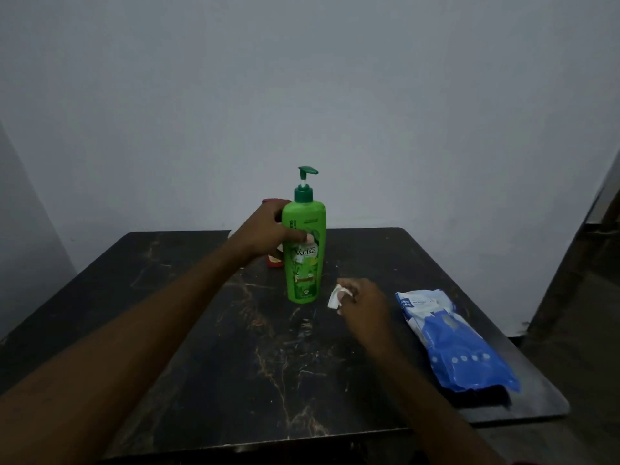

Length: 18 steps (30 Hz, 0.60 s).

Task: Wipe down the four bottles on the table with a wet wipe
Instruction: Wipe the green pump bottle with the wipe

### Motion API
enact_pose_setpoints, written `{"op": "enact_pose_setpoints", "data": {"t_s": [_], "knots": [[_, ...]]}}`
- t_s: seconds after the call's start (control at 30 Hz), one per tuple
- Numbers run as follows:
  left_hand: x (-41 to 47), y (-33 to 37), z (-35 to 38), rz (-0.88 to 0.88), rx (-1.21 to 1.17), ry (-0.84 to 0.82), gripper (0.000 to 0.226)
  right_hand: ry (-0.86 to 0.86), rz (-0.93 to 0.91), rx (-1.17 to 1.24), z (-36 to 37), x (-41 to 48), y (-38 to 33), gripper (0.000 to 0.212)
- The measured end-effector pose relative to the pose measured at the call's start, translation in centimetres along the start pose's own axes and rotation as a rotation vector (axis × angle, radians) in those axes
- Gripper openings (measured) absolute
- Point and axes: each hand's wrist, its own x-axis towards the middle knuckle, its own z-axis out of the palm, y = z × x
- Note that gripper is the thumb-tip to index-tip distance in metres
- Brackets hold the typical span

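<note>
A green pump bottle [303, 260] stands upright on the dark marbled table [235, 357], toward the 12 o'clock side of the tabletop, with its pump head pointing to 3 o'clock. The left hand [268, 229] grips the bottle's upper body from the 9 o'clock side, fingers wrapped round the back and the thumb lying across the front label. Behind that hand and the bottle, at about 10 o'clock from the bottle's base, a red container [274, 261] is mostly hidden; only its red top and lower edge show. The right hand [362, 298] is low over the table at 4 o'clock from the bottle's base, near it but apart, its fingers curled and pinching a crumpled white wet wipe [334, 298] that sticks out toward the bottle. Whether the wipe touches the tabletop cannot be told. A blue and white wipes pack [459, 347] lies flat at the table's 3 o'clock edge, well apart from the bottle.
</note>
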Motion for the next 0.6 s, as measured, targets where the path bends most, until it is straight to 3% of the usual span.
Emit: {"op": "enact_pose_setpoints", "data": {"t_s": [0.3, 0.6], "knots": [[8.0, 2.9, 2.7, 0.025, 0.173, -0.107, 0.061, 0.023, -0.021, -0.099, -4.7, 5.6, -0.3, 0.031], [15.3, 2.0, 6.0, 0.046, 0.381, -0.06, 0.054, 0.064, -0.006, -0.072, -5.8, 11.1, 1.2, 0.03]]}}
